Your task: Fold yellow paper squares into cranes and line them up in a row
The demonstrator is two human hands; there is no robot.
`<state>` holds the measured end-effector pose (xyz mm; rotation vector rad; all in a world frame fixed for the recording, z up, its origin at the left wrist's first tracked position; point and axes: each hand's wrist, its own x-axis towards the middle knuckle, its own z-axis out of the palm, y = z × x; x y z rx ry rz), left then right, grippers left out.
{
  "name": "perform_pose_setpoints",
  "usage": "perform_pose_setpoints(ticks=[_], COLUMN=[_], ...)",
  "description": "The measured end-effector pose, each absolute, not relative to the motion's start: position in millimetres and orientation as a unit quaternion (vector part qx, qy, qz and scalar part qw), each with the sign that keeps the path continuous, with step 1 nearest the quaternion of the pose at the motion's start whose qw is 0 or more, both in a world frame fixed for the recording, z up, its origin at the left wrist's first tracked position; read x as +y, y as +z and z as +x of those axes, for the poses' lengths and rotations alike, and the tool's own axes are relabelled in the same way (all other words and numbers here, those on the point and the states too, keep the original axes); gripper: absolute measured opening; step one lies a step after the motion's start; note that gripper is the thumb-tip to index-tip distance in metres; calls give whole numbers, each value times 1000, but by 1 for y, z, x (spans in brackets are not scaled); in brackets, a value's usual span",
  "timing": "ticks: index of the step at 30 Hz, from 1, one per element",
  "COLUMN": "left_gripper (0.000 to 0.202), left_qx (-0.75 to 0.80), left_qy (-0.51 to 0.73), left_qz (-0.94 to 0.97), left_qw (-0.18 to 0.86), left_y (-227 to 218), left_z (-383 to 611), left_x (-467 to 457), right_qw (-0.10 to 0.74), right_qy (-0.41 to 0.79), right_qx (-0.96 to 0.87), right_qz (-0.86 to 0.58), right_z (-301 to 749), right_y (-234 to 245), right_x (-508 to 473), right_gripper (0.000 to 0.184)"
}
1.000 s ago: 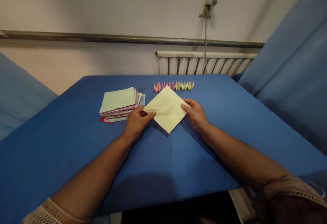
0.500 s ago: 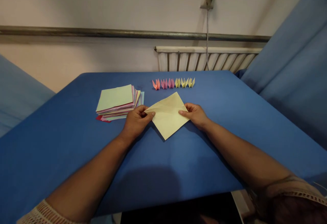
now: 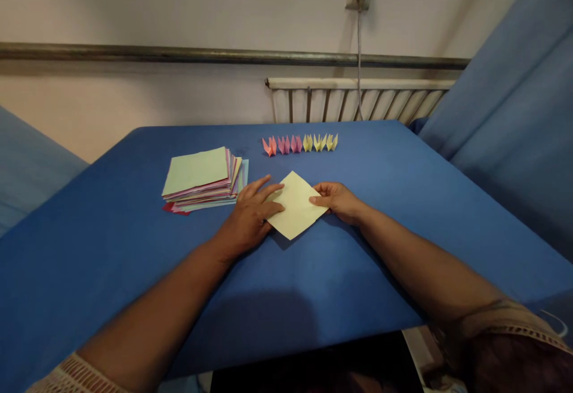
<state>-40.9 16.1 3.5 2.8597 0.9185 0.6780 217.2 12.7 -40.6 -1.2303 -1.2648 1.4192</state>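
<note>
A pale yellow square of paper (image 3: 295,208) is held corner-on over the table, one corner pointing away from me and one toward me. My right hand (image 3: 338,200) pinches its right corner, thumb on top and fingers bent beneath. At the left corner, my left hand (image 3: 250,214) has its fingers spread, with the thumb and a fingertip over the paper's edge. That corner is partly covered by the hand. To the left of the sheet stands a thick stack of coloured paper (image 3: 197,169), pale green on top.
Several small folded paper figures, pink ones (image 3: 283,144) and yellow ones (image 3: 319,142), stand in a row on the blue-covered table (image 3: 371,172). Behind are a metal rail (image 3: 188,54), a white radiator (image 3: 358,84) and a plugged-in cord (image 3: 359,46). Blue curtains (image 3: 505,94) hang at the sides.
The yellow paper looks smaller and smoother, its far corner shifted left and nearer. My left hand has gone from a pinch to spread fingers. My right hand keeps its pinch.
</note>
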Motion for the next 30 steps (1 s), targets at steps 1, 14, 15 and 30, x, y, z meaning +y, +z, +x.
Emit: perform_pose_setpoints(ticks=[1, 14, 15, 30], left_gripper=[19, 37, 38, 50], left_qx=[303, 439, 452, 516], left_qy=[220, 180, 172, 140], left_qz=[927, 870, 866, 841], left_qw=[39, 135, 130, 85], left_y=[-1, -17, -17, -16], left_z=[-40, -37, -39, -34], left_x=[17, 28, 29, 23], right_qw=[420, 225, 215, 166], right_qy=[519, 180, 170, 167], right_qx=[-536, -807, -800, -695], right_qz=[-517, -516, -534, -679], right_z=[219, 219, 218, 203], right_y=[-39, -28, -28, -19], right_x=[12, 3, 4, -1], right_gripper=[33, 16, 20, 37])
